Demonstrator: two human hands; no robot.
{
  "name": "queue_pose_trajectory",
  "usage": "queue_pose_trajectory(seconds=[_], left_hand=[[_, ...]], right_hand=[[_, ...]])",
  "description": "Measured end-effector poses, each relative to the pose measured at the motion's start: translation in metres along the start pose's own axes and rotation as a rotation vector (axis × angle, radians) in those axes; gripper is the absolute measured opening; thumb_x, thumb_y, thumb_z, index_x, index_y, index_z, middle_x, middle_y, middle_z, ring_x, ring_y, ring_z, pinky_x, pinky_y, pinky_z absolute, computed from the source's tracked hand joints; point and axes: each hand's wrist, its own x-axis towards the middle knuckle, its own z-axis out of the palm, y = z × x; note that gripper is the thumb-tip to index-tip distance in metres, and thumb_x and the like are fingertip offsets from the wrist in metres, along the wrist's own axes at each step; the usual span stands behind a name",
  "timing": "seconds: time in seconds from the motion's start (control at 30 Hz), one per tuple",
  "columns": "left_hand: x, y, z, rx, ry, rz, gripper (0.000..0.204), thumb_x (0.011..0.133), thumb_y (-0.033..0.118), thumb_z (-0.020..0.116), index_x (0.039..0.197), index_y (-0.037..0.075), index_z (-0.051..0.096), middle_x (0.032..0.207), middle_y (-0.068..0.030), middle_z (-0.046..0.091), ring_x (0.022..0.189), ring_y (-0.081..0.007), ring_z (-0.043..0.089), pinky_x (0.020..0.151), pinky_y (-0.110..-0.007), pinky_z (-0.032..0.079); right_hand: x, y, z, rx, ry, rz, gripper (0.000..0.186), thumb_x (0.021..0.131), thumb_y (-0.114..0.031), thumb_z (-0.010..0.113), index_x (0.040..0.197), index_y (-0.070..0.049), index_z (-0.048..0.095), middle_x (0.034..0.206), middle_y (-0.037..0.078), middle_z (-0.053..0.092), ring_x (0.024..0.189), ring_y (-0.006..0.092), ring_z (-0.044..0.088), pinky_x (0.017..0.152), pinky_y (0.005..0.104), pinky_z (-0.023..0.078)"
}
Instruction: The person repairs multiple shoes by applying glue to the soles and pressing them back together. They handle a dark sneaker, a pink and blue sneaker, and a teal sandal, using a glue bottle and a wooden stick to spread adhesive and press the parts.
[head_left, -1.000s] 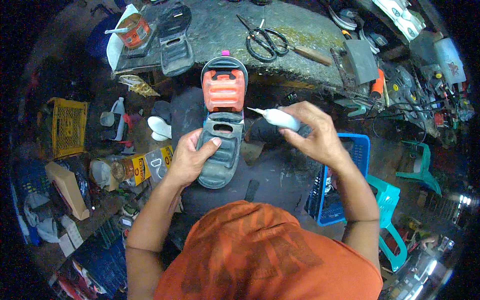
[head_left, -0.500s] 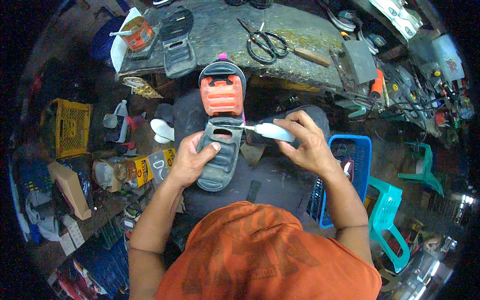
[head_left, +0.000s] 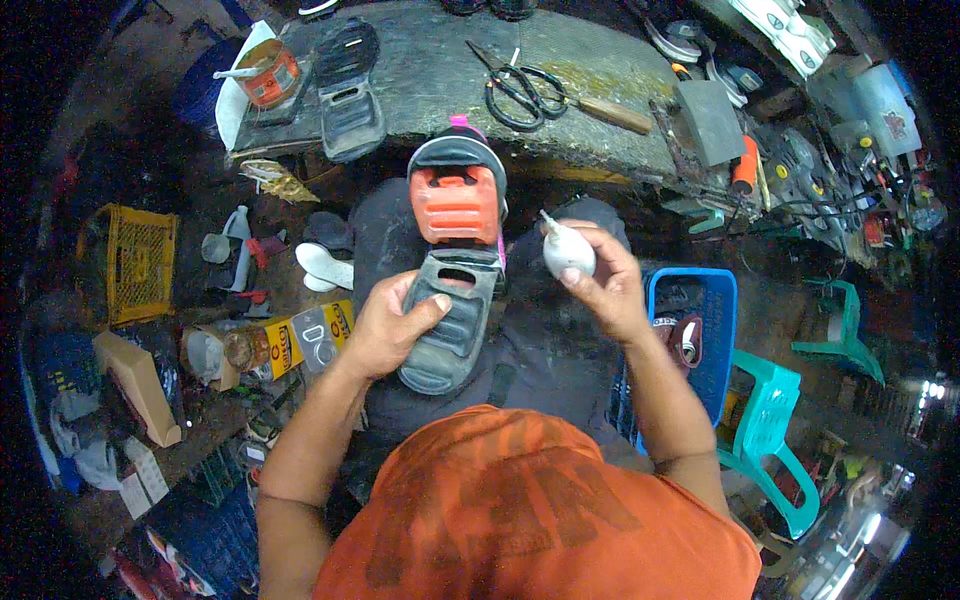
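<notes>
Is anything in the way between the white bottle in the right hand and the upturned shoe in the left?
Nothing visible. The right hand holds the white bottle to the right of the shoe, an open gap between them. The left hand grips the shoe's black end, clear of that gap.

Dim room, uneven light. Worktop (head_left: pixel 430 90) moderately lit, deep shadow under its front edge. Shirt (head_left: pixel 540 490) well lit, colours strong; white bottle (head_left: pixel 572 250) pale and bright, little surface detail. Soft sheen on the orange sole part (head_left: pixel 455 208). Glare patches far lower right, near the rim; source unclear. Heavy fisheye: worktop edge bows, corners go black, coloured noise specks in the dark. Centre fairly sharp, both hands readable. Outer clutter soft and murky, small items hard to tell. Yellow crate (head_left: pixel 145 265) dull, left side mostly gloom.
</notes>
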Motion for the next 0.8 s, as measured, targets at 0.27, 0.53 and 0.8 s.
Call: queue_pose_trajectory(seconds=[0.27,0.53,0.8], left_hand=[[-0.066,0.066,0.031,0.126,0.049,-0.034,0.027,0.101,0.017,0.061,0.121,-0.001,0.065,0.102,-0.0021,0.071,0.092,-0.0086,0.065,0.084,-0.029,0.055],[-0.036,0.031,0.011,0.009,0.206,0.080,0.026,0.103,0.018,0.060,0.120,0.000,0.066,0.105,-0.0025,0.072,0.092,-0.0097,0.067,0.084,-0.029,0.055],[-0.015,0.017,0.004,0.177,0.266,0.187,0.027,0.102,0.017,0.061,0.121,-0.001,0.068,0.106,-0.0044,0.072,0.092,-0.0096,0.065,0.083,-0.028,0.054]], right_hand=[[-0.008,-0.001,0.065,0.465,0.008,-0.130,0.055,0.087,-0.041,0.078,0.128,-0.007,0.066,0.155,0.028,0.042,0.146,0.0390,0.038,0.118,0.0514,0.028],[0.004,0.017,0.071,0.050,0.088,-0.211,0.046,0.091,-0.028,0.076,0.129,-0.004,0.066,0.151,0.018,0.050,0.135,0.0294,0.051,0.112,0.0421,0.039],[0.012,-0.036,-0.003,-0.724,-0.051,-0.309,0.043,0.077,0.002,0.079,0.119,-0.002,0.070,0.120,0.015,0.069,0.112,0.0320,0.067,0.096,0.0409,0.053]])
